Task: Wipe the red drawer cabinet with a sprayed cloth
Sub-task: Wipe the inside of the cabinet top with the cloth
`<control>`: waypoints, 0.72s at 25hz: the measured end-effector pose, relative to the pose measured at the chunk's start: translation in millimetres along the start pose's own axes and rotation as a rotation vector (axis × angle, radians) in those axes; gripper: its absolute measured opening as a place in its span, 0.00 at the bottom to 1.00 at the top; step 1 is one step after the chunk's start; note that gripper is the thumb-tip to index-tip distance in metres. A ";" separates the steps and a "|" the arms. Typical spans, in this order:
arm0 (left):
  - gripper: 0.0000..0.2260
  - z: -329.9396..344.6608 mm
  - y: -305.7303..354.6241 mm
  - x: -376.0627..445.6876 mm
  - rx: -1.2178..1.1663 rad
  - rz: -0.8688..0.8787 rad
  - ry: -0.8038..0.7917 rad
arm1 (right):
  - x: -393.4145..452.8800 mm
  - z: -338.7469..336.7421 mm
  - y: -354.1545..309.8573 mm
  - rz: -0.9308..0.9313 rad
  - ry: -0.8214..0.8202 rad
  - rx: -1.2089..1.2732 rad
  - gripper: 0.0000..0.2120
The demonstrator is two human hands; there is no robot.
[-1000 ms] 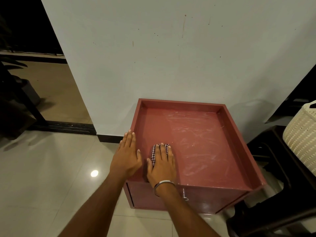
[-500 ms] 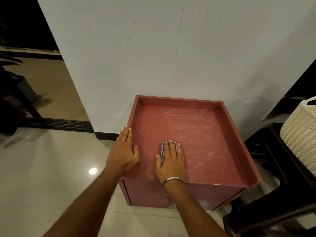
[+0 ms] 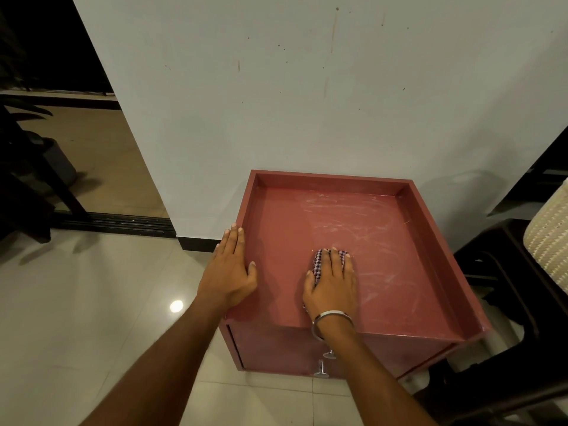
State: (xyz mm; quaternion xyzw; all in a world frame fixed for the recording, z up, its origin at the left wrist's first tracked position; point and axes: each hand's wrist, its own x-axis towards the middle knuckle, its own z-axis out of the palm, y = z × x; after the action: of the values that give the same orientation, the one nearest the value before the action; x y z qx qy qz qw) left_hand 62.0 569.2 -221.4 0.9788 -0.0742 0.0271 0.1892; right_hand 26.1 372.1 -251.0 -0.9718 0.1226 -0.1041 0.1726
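The red drawer cabinet (image 3: 384, 241) stands on the floor against a white wall, its recessed top rimmed by a raised edge and streaked with pale smears. My right hand (image 3: 333, 282) lies flat, fingers straight, pressing a folded checked cloth (image 3: 318, 264) onto the near middle of the top. Only the cloth's left and far edges show past my fingers. My left hand (image 3: 230, 272) rests flat on the cabinet's left rim, fingers straight. Two metal drawer knobs (image 3: 321, 368) stick out of the front below my right wrist.
A dark plastic stool (image 3: 498, 302) stands close against the cabinet's right side, with a cream woven basket (image 3: 550, 241) on it. Glossy beige floor tiles (image 3: 92, 302) spread to the left. A dark doorway track and dark furniture sit at far left.
My right hand has slid the cloth to the right and slightly away from me across the top. My left hand has stayed on the left rim. The camera view shifted.
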 end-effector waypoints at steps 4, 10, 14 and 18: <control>0.34 -0.1 1.2 8.7 0.000 0.001 0.012 | 6.2 9.2 -22.0 -0.082 -0.037 0.034 0.32; 0.33 -1.8 2.7 13.1 -0.022 0.001 0.009 | 19.5 8.5 -4.6 -0.103 -0.037 0.005 0.29; 0.33 -1.4 2.2 17.4 -0.017 0.003 0.018 | 28.4 0.9 5.6 -0.023 -0.018 -0.016 0.28; 0.33 0.0 2.3 24.3 0.001 -0.004 0.023 | 39.8 11.8 -20.4 -0.064 -0.042 0.017 0.30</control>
State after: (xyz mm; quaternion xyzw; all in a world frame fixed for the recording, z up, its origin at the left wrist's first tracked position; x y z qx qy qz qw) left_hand 85.6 563.7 -218.6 0.9787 -0.0700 0.0379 0.1895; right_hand 70.8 383.5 -248.0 -0.9756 0.0871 -0.0904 0.1802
